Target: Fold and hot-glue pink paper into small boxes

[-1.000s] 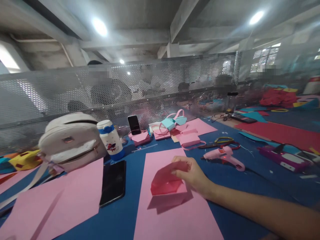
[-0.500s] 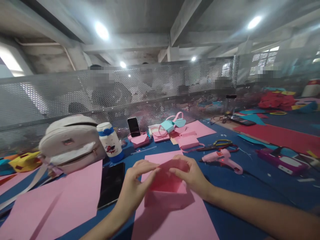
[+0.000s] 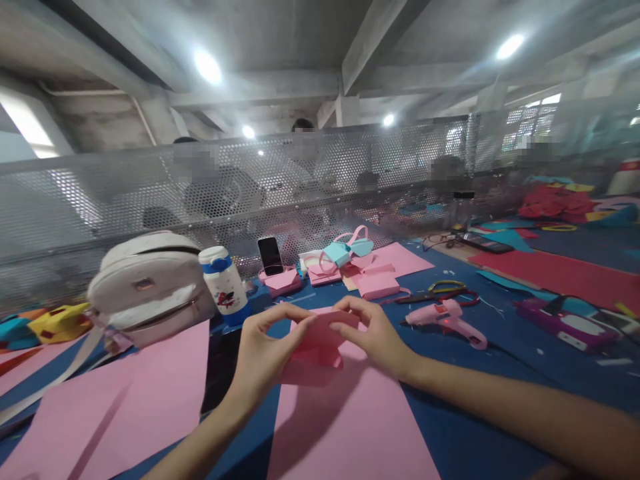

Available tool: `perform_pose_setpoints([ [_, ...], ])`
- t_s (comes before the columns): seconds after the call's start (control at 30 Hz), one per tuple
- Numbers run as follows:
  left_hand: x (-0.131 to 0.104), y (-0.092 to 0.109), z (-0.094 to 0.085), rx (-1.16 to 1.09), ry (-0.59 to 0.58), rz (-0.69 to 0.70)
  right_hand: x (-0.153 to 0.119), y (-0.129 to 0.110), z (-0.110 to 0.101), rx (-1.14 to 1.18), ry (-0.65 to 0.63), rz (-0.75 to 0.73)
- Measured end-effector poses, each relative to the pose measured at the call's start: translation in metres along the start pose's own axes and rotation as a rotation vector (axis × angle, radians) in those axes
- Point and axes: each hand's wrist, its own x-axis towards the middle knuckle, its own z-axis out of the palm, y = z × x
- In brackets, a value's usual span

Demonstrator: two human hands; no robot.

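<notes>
A folded pink paper box point(image 3: 315, 363) is held between my two hands above a flat pink sheet point(image 3: 350, 427). My left hand point(image 3: 273, 343) pinches its upper left edge between thumb and fingers. On the other side, my right hand point(image 3: 373, 337) grips the top right part of the same paper, thumb toward me. The box is tilted, and its front face and part of the inside show. To the right of my right hand lies a pink glue gun point(image 3: 450, 320) with a small red light.
A white backpack point(image 3: 150, 287), a bottle point(image 3: 225, 287) and a dark tablet point(image 3: 217, 370) are on the left. Small paper bags point(image 3: 377, 283), a propped phone point(image 3: 270, 257) and scissors point(image 3: 440, 291) lie behind. A perforated metal screen point(image 3: 310, 180) stands beyond, people behind it.
The paper box has lifted and tilted, moving slightly left, and its opening shows less. Both hands have risen a little with it and still hold it.
</notes>
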Motion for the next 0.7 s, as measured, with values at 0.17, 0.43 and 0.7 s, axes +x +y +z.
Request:
perform_pose_setpoints([
  [0.17, 0.000, -0.002, -0.003, 0.006, -0.017, 0.033, 0.019, -0.020, 0.000, -0.108, 0.007, -0.140],
  [0.43, -0.013, -0.005, -0.009, 0.006, 0.030, 0.064, 0.023, -0.023, 0.001, -0.142, -0.061, -0.233],
  [0.7, -0.019, -0.014, -0.007, 0.039, -0.010, 0.101, 0.010, -0.014, 0.006, -0.094, -0.047, -0.216],
])
